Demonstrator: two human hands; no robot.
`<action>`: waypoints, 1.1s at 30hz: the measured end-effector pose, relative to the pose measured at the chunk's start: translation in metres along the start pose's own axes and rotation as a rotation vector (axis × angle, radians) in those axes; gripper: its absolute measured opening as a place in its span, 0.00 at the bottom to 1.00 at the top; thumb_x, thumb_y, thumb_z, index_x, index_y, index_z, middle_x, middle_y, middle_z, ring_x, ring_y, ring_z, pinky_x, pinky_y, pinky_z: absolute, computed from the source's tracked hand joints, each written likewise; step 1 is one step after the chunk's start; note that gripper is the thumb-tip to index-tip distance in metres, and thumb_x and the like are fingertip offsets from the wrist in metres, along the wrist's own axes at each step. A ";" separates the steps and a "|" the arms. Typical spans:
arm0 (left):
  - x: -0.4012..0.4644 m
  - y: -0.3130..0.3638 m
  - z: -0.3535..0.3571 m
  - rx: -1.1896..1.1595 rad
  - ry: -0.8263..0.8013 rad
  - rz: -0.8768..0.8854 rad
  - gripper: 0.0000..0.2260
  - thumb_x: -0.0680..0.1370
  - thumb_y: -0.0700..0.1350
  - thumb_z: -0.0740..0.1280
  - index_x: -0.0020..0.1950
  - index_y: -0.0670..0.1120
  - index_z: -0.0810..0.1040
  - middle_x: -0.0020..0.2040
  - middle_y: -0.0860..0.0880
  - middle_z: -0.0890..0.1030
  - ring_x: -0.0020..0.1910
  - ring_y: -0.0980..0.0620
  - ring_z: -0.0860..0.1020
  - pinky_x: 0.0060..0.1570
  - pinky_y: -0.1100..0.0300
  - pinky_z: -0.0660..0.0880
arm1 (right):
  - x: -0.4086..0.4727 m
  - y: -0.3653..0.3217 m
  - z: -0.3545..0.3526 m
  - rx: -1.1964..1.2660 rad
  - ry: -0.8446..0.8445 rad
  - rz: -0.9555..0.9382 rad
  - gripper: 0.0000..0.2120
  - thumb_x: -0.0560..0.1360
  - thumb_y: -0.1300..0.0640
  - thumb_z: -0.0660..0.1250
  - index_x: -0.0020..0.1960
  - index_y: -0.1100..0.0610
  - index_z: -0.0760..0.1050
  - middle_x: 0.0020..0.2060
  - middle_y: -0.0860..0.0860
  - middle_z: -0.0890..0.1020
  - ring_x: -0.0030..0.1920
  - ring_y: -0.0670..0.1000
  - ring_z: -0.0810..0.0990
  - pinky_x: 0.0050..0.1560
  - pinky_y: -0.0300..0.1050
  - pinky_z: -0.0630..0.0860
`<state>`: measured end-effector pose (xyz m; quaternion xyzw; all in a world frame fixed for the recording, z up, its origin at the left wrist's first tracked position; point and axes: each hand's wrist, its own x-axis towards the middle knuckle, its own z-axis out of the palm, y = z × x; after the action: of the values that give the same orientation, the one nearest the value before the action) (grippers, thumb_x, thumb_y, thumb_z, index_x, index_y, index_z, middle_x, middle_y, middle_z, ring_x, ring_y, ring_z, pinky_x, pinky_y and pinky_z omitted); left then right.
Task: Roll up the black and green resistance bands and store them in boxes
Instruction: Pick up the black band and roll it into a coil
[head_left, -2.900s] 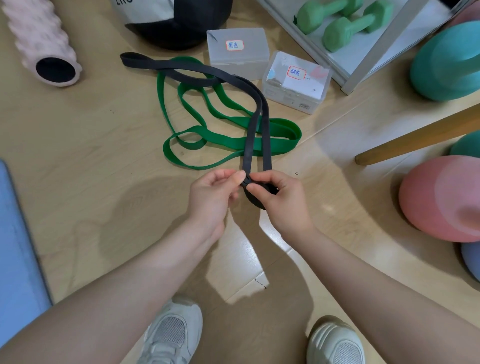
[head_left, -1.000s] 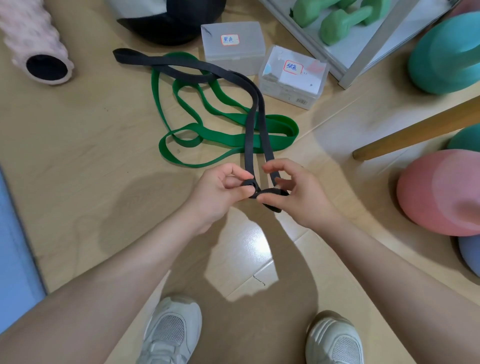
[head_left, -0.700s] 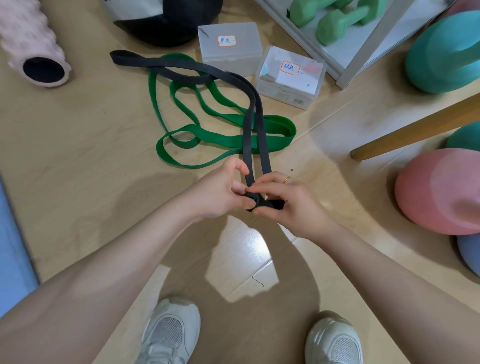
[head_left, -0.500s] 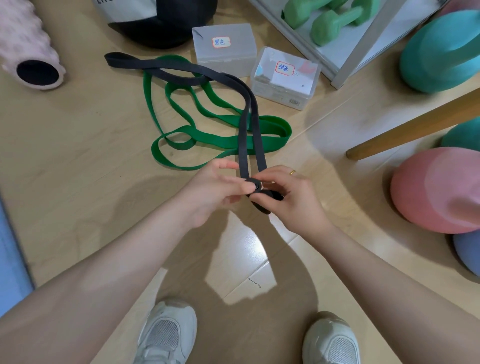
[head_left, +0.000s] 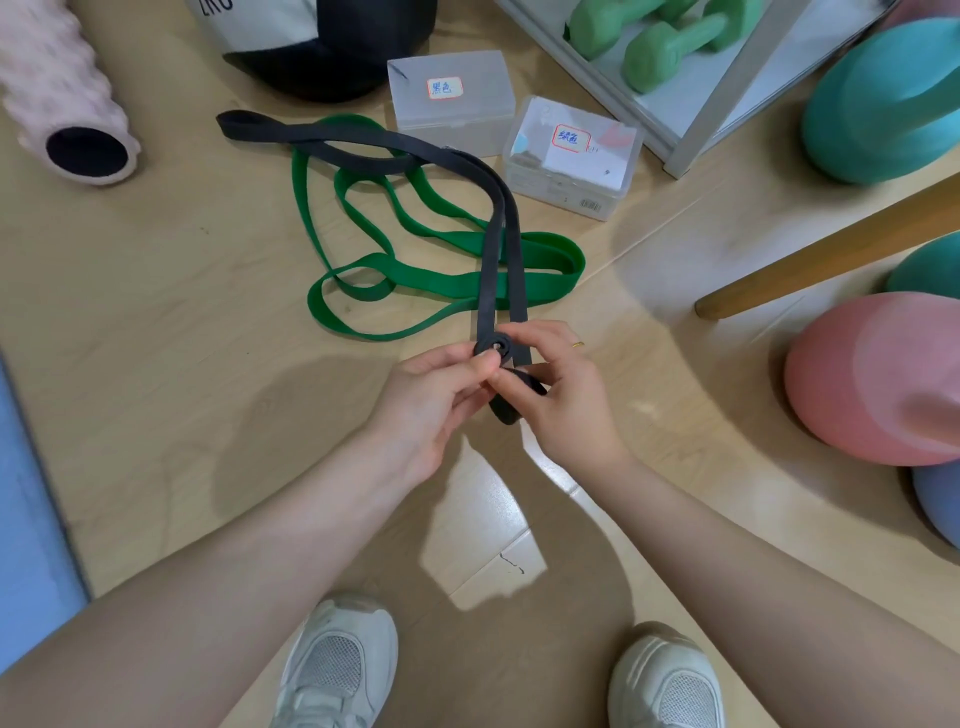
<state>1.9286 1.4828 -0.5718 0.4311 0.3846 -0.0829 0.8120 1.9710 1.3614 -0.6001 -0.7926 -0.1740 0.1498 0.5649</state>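
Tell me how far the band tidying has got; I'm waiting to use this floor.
Nothing is finished. In hand: the left hand and right hand pinch a small coil at one end of the black band; most of it trails unrolled. Left: finishing that roll, rolling the green band lying loose on the floor, and boxing both; the two boxes sit closed.

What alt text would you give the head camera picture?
Two hands, left hand and right hand, pinch a small coil at the near end of a black band, which trails across a loose green band towards two closed plastic boxes.
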 end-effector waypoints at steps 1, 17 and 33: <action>0.000 0.000 -0.001 0.002 0.017 0.000 0.05 0.73 0.34 0.68 0.45 0.42 0.80 0.39 0.47 0.84 0.37 0.54 0.82 0.44 0.63 0.79 | -0.001 0.002 0.001 -0.019 -0.032 0.004 0.16 0.71 0.58 0.71 0.59 0.55 0.75 0.51 0.42 0.70 0.48 0.39 0.75 0.50 0.41 0.76; 0.005 0.001 -0.008 -0.171 0.093 0.007 0.06 0.73 0.33 0.66 0.47 0.42 0.76 0.33 0.48 0.84 0.35 0.55 0.83 0.43 0.62 0.80 | -0.023 0.012 0.018 -0.119 0.023 0.111 0.17 0.70 0.60 0.73 0.47 0.51 0.64 0.38 0.41 0.74 0.40 0.49 0.75 0.43 0.44 0.73; 0.004 0.022 -0.015 0.807 -0.235 -0.056 0.09 0.71 0.34 0.70 0.48 0.44 0.82 0.36 0.51 0.83 0.32 0.59 0.81 0.37 0.71 0.76 | 0.004 0.001 -0.042 -0.127 -0.637 -0.012 0.18 0.74 0.60 0.66 0.59 0.41 0.72 0.50 0.36 0.79 0.51 0.35 0.78 0.53 0.29 0.71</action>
<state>1.9332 1.5086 -0.5657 0.6917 0.2376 -0.2975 0.6137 1.9933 1.3274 -0.5883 -0.7383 -0.3556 0.3762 0.4324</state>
